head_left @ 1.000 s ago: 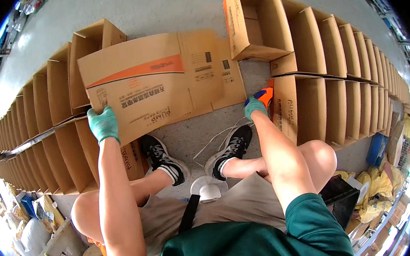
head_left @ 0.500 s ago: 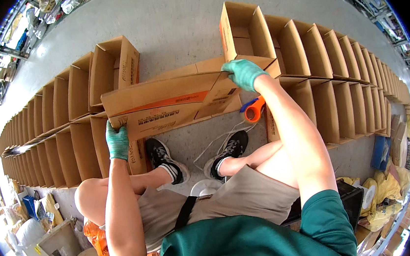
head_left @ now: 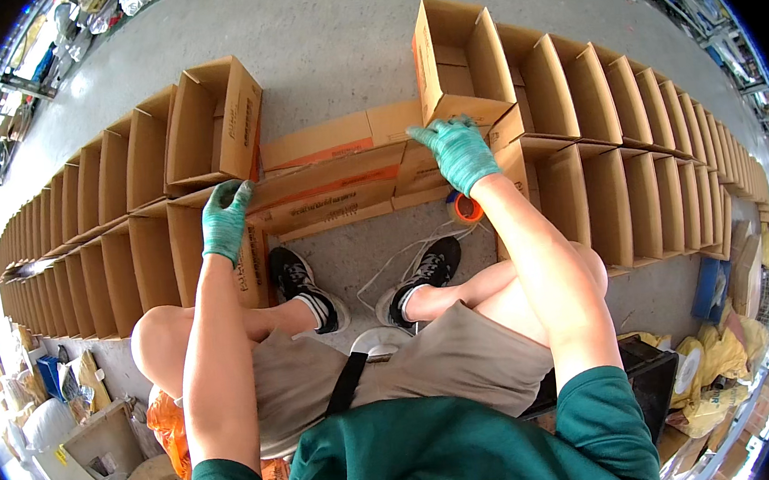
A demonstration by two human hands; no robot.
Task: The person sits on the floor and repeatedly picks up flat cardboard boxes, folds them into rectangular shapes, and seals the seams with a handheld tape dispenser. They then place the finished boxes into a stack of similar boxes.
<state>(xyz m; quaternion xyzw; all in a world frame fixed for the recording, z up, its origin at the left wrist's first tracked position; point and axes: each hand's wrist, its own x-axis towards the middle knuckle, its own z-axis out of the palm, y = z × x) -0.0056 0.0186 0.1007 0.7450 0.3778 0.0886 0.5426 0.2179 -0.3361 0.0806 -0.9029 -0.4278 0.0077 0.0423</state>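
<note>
A flattened brown cardboard carton [head_left: 329, 190] with an orange stripe lies low across the gap between two rows of boxes, in front of my shoes. My left hand [head_left: 225, 223], in a green glove, is at its left end beside an open-topped box [head_left: 238, 115]; thumb and fingers are apart in a curve. My gloved right hand [head_left: 458, 154] rests over the carton's right end, fingers spread and stretched out, just below another open-topped box [head_left: 469, 107]. Below that hand, an orange roll, probably of tape [head_left: 467, 208], is partly covered by the carton.
Long double rows of open cardboard boxes curve away on the left [head_left: 102, 193] and right [head_left: 612, 98]. A second flat cardboard piece [head_left: 320, 144] lies behind the carton. White cord [head_left: 388, 272] trails between my shoes. Yellow bags [head_left: 729, 355] and a blue box [head_left: 711, 287] sit at right.
The flattened carton has been lowered from a raised tilt to lie between the rows. My left hand has moved up and its fingers have come apart; my right hand's fingers have spread.
</note>
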